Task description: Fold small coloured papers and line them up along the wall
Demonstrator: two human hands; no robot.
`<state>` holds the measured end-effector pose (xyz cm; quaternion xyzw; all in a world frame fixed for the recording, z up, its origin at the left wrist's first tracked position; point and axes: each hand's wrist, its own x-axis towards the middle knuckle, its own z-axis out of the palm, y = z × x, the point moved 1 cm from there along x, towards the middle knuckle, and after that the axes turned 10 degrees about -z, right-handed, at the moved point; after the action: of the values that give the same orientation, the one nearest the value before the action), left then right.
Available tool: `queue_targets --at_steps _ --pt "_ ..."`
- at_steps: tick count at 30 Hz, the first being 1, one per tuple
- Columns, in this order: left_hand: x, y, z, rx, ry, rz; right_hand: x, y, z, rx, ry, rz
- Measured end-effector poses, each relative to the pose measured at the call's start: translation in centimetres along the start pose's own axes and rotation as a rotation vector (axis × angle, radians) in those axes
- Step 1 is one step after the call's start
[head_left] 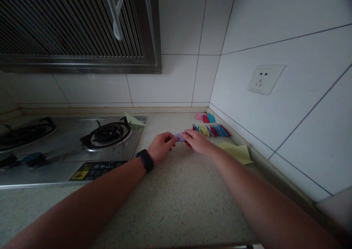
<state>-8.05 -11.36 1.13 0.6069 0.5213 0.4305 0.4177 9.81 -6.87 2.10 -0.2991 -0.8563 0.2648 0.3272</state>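
Observation:
A small piece of folded purple paper [180, 136] is held between my two hands above the countertop. My left hand [161, 146], with a black watch [145, 160] on its wrist, pinches the paper's left end. Thumb and fingers of my right hand [197, 141] grip its right end, covering part of it. Just beyond my right hand stands a row of small folded paper pieces [214, 130] in red, blue, yellow and purple. Behind that row lie a pink folded piece [198, 116], a red one [205, 118] and a teal one [211, 117].
Sheets of yellow paper [237, 152] lie by the right wall, partly behind my right forearm. A gas stove [66, 139] is at the left, with a pale green folded paper [133, 120] at its back corner. A range hood [82, 63] overhangs it. A socket [266, 79] is on the right wall.

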Motion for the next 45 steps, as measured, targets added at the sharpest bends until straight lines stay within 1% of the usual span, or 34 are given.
queue_targets --at_steps 31,45 --pt "0.03 -0.01 -0.01 0.006 -0.004 0.009 -0.02 -0.03 0.03 -0.02 -0.002 0.007" --pt "-0.19 0.33 0.05 0.0 -0.005 -0.011 -0.02 -0.05 0.04 -0.019 -0.014 0.009"
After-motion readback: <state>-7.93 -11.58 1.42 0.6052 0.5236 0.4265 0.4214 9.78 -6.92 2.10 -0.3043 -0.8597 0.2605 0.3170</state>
